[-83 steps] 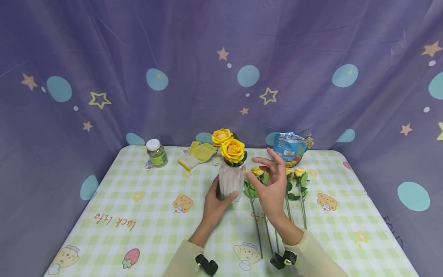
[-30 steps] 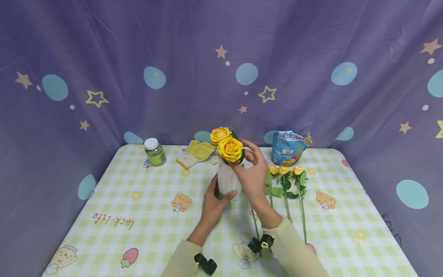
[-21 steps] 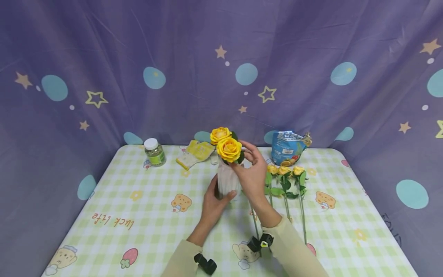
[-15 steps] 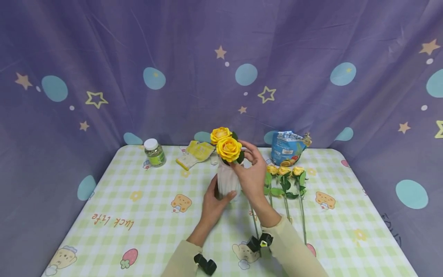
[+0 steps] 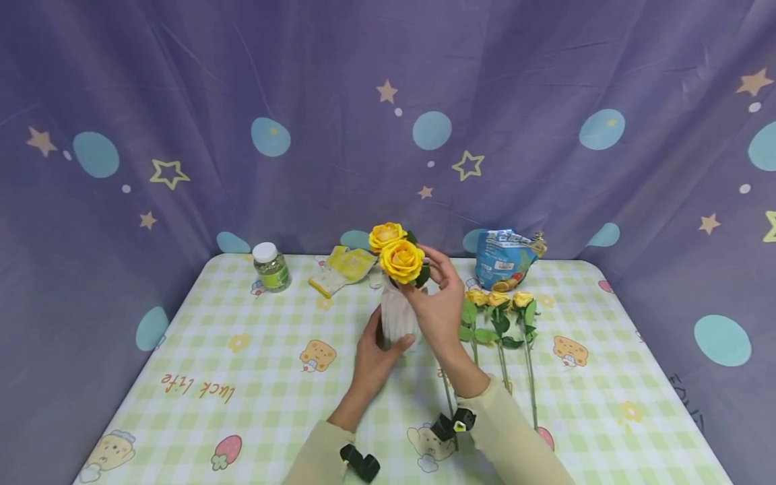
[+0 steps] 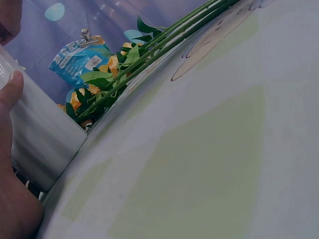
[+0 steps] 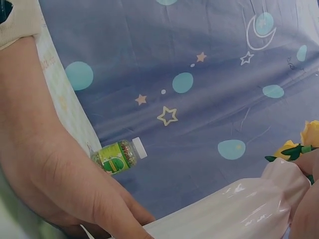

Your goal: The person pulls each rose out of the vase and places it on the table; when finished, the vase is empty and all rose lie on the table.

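Note:
A pale, ribbed vase stands upright on the table, and my left hand grips its lower part, the thumb lying along its side. Two yellow artificial roses show above its mouth: a front rose and a rear rose. My right hand holds the front rose just under the bloom, thumb and fingers curled about its leaves at the vase's neck. The right wrist view shows the vase's neck beside those fingers. The stem inside the vase is hidden.
Several yellow roses lie on the checked tablecloth to the right, some partly behind my right forearm. Further back are a blue pouch with a metal clip, a yellow-and-white glove and a white-lidded jar. A purple curtain hangs behind.
My right hand came left from beside the vase, where its fingers were spread, and took hold of the front rose. Since then only slight motion shows. My left hand keeps its grip.

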`<state>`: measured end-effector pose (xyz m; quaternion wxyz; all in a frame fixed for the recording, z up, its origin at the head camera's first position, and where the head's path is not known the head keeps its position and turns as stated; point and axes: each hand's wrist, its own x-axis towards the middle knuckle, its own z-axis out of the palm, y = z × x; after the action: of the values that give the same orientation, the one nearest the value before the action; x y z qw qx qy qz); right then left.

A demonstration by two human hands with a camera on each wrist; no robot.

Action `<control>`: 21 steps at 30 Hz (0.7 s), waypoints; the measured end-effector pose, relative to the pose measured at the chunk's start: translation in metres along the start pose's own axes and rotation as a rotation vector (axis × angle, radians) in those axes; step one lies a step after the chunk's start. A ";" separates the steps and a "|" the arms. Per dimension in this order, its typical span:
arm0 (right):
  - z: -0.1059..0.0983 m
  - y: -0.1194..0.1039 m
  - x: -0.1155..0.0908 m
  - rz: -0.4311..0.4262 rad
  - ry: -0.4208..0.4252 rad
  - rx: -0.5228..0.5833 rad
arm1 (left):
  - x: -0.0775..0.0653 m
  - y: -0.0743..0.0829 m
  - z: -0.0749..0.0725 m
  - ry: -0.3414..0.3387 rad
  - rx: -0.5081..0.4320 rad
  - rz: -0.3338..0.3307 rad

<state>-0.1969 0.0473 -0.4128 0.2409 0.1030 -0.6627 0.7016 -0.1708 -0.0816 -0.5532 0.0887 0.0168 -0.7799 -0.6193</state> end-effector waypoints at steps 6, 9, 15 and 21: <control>0.000 0.000 0.002 -0.072 0.038 0.013 | 0.000 0.000 -0.001 -0.011 -0.015 0.016; 0.000 0.000 0.004 -0.077 0.046 0.011 | 0.000 -0.002 -0.001 -0.001 -0.022 0.036; -0.002 -0.004 0.006 -0.107 0.070 0.011 | 0.004 -0.020 0.004 0.043 0.004 0.135; -0.005 -0.012 0.011 -0.148 0.096 0.065 | 0.002 -0.016 0.003 0.037 -0.005 0.159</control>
<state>-0.1997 0.0544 -0.3978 0.3198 0.1258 -0.6178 0.7073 -0.1744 -0.0832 -0.5695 0.1521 -0.0341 -0.7755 -0.6118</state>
